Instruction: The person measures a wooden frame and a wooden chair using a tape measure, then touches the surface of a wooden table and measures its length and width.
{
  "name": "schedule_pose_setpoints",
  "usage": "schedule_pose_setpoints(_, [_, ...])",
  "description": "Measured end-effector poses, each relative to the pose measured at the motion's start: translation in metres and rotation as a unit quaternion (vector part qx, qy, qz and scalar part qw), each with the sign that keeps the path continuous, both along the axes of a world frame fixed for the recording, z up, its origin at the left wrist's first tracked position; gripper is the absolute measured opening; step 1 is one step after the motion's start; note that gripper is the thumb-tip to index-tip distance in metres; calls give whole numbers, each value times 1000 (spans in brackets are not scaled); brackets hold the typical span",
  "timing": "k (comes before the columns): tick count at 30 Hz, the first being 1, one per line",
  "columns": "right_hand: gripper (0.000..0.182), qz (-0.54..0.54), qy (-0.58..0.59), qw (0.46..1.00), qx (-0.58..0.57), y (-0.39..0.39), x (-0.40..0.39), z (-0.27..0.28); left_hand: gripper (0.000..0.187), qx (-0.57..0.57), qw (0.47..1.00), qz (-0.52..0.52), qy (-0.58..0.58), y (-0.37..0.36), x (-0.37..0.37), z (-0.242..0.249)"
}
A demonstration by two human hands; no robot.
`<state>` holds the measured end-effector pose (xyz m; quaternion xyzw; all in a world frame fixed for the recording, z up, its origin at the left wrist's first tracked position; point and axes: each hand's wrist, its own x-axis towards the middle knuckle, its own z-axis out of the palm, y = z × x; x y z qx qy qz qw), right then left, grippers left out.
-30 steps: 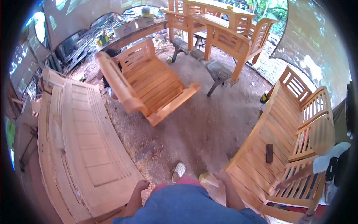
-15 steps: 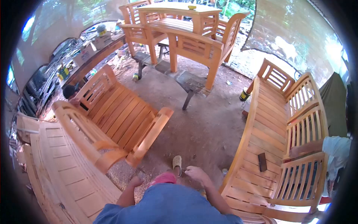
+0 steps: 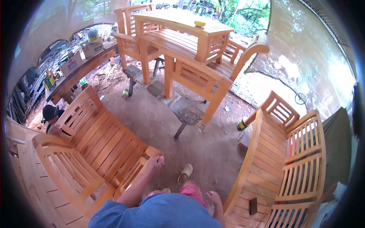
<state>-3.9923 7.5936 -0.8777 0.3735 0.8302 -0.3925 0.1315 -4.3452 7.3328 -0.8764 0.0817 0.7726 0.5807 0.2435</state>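
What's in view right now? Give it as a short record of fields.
Left hand: at the armrest of the short bench; contact unclear
Right hand: lowered, nothing seen in it
Co-worker's hand: at the short bench's far end
Long bench: at right, dark block on its seat
Table: at the back, yellow object on top

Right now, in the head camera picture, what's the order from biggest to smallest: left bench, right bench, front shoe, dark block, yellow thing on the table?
1. Left bench and right bench: too alike to rank
2. Front shoe
3. Dark block
4. Yellow thing
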Motion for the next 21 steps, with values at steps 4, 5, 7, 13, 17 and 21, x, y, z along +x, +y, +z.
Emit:
schedule_pose_setpoints(4, [43,32,-29,999,-32,61,-60,-14,26,69,997,21,18,94,-51,82])
schedule_pose_setpoints(5, [42,49,-19,998,-24,79,-86,-4,23,84,995,32,44,115,-72,78])
schedule_pose_setpoints(7, [43,22,-2,999,-28,132,-127,-34,19,112,988,54,92,155,-105,69])
schedule_pose_setpoints(13, [40,31,191,978,84,234,-323,95,37,76,932,5,355,262,-247,191])
schedule_pose_setpoints(17, [41,55,283,955,-68,259,-424,199,41,88,830,2,551,317,-358,317])
schedule_pose_setpoints(21, [40,98,408,879,-228,268,-483,233,14,91,853,22,513,368,-478,411])
